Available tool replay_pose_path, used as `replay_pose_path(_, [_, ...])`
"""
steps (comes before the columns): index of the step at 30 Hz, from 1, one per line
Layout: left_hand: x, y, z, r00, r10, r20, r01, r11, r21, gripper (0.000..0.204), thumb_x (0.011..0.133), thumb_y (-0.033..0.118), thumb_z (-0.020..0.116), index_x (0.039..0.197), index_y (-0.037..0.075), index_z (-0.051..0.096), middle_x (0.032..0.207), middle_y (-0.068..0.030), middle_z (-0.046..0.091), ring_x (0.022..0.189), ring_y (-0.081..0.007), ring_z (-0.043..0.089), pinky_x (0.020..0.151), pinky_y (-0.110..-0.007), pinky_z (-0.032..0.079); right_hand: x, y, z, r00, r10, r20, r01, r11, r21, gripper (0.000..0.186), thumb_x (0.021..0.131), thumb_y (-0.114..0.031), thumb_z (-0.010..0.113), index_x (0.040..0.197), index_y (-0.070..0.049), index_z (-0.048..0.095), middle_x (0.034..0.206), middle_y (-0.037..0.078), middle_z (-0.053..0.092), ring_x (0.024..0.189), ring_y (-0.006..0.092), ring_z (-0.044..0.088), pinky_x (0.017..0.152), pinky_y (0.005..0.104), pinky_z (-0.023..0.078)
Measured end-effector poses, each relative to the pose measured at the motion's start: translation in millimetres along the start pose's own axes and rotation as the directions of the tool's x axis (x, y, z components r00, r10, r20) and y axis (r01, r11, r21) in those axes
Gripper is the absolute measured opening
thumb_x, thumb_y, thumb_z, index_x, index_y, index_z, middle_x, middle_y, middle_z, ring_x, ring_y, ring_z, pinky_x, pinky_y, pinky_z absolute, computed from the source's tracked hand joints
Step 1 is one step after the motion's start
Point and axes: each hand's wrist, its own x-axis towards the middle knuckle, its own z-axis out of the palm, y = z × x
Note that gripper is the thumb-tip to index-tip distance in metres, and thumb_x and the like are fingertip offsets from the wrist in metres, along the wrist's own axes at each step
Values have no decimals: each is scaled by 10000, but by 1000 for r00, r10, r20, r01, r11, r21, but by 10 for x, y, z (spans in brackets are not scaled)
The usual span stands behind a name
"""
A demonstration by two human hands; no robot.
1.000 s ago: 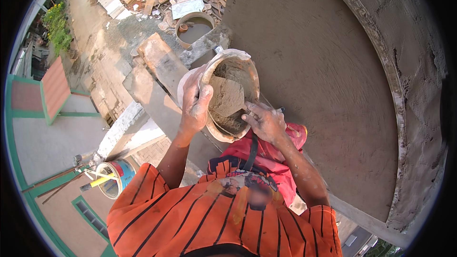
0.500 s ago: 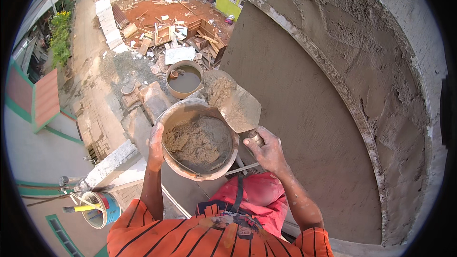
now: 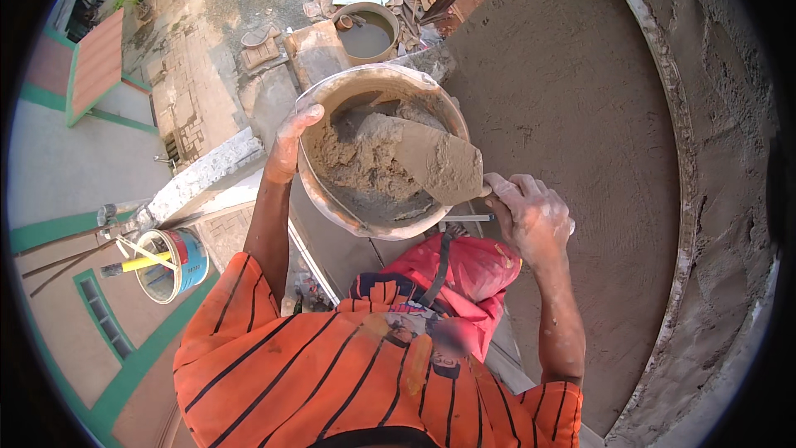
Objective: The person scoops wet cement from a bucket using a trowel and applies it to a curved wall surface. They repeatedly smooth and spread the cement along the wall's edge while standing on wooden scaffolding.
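Head view, looking straight down from a height. The left hand (image 3: 288, 143) grips the rim of the mortar pan (image 3: 332, 199), thumb hooked over the edge; its other fingers go under the pan and are hidden, so how they sit cannot be told. The right hand (image 3: 531, 214) is curled tight around the trowel handle, fingers pressed together, and the handle itself is almost wholly buried in the fist. The trowel (image 3: 439, 164) lies across the pan's right half, long axis running right to left, its tip pointing left into the wet mortar (image 3: 356, 168). The blade is smeared grey, so its edges are hard to pick out against the mix. The pan sits at chest height, above the orange striped shirt (image 3: 332, 373). At right, the plastered wall (image 3: 580, 99) bends with the lens. Far below left, a blue bucket (image 3: 170, 264), contents unclear.
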Motion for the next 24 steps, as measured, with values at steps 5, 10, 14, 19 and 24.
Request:
replay_pose_path(5, [-69,11,372,995,101,22,-103,987,127,539,902,281,542,1342,-25,498,1291,-113,572,1189,-212,531,1036,-352,377,-118,256,-122,995,-50,89,63,986,-153,317,789,-239,726,1101,-231,667,857,31,645,778,216,652,636,370,525])
replay_pose_path(10, [-50,27,720,991,74,111,-89,986,142,557,893,265,540,1341,-62,485,1307,-117,557,1207,-192,506,1059,-331,342,-160,486,-157,952,-128,279,195,954,-228,285,788,-243,719,1069,-225,675,838,30,630,785,211,644,633,371,518])
replay_pose_path(14, [-91,125,1148,974,40,223,-66,992,110,577,878,265,543,1349,-62,478,1309,-130,554,1201,-193,508,1054,-331,351,-163,425,214,923,-210,324,230,973,-25,316,791,-236,726,1102,-222,673,867,43,649,787,245,645,663,390,529])
replay_pose_path(19, [-71,-22,1234,933,157,325,-234,948,214,581,909,287,530,1369,-59,453,1295,-127,558,1202,-194,501,1047,-326,347,-285,199,673,962,-130,240,39,935,353,338,798,-254,743,1122,-182,679,875,62,665,741,273,650,649,398,532])
replay_pose_path(24, [-61,-17,1225,920,255,298,-362,845,394,584,939,375,496,1314,-72,504,1256,-182,580,1176,-277,529,1036,-367,359,-704,203,1088,963,91,254,-233,757,611,351,790,-292,772,1093,-133,696,1004,77,699,742,235,673,638,355,530])
